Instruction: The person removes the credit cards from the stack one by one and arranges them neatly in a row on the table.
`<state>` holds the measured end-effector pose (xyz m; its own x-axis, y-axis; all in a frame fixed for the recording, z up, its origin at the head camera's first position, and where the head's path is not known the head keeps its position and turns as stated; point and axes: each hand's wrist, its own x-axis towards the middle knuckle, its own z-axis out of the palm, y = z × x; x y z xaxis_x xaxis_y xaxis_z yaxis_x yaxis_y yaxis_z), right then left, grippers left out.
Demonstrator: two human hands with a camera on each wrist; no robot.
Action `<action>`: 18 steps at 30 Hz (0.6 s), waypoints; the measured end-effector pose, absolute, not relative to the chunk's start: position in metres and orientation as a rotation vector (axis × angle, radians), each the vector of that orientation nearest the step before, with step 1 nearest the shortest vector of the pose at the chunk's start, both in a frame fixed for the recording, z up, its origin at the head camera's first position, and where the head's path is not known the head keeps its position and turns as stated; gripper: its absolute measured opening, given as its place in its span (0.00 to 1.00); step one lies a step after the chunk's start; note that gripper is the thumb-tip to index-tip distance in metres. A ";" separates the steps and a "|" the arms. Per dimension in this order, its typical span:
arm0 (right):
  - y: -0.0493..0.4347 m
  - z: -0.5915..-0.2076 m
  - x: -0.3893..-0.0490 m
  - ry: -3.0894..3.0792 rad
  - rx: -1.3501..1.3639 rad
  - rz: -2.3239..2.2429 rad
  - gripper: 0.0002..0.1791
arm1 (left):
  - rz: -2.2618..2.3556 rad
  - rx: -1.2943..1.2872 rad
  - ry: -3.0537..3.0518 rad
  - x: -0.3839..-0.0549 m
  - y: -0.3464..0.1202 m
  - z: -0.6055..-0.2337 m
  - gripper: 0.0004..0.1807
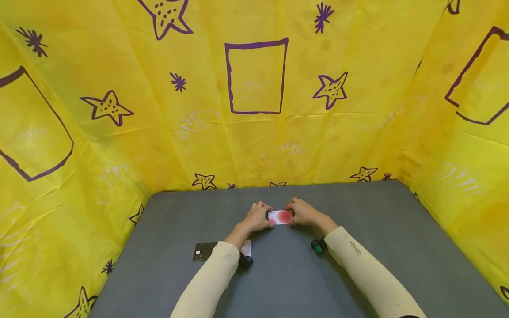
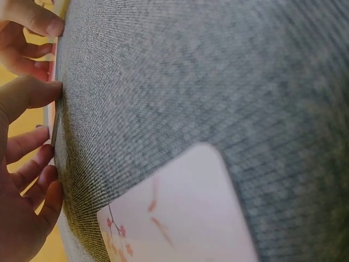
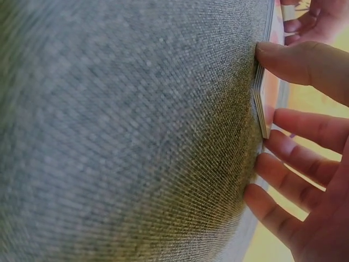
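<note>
A small stack of cards [image 1: 280, 217], its top one white with red circles, lies on the grey table toward the far side. My left hand [image 1: 258, 217] pinches the left end of the stack, thumb on the near edge and fingers beyond. At the opposite end, my right hand [image 1: 307, 213] holds it between thumb and fingers. Several layered edges of the stack [image 3: 261, 95] show in the right wrist view. Under my left wrist lies a pale card with a flower print [image 2: 180, 218], partly hidden by the arm in the head view.
A black card marked VIP [image 1: 203, 251] lies left of my left forearm. Dark wrist devices sit below both hands, the right one [image 1: 317, 245] showing green. Yellow patterned cloth [image 1: 254, 150] rises behind the table [image 1: 286, 282] and along both sides.
</note>
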<state>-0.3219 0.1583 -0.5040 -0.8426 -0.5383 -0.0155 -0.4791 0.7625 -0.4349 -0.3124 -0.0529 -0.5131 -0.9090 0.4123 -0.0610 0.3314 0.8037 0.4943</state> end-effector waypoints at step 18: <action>0.158 -0.504 -0.319 2.835 -0.797 -0.661 0.22 | 0.771 0.581 2.815 -0.313 -0.054 -0.515 0.27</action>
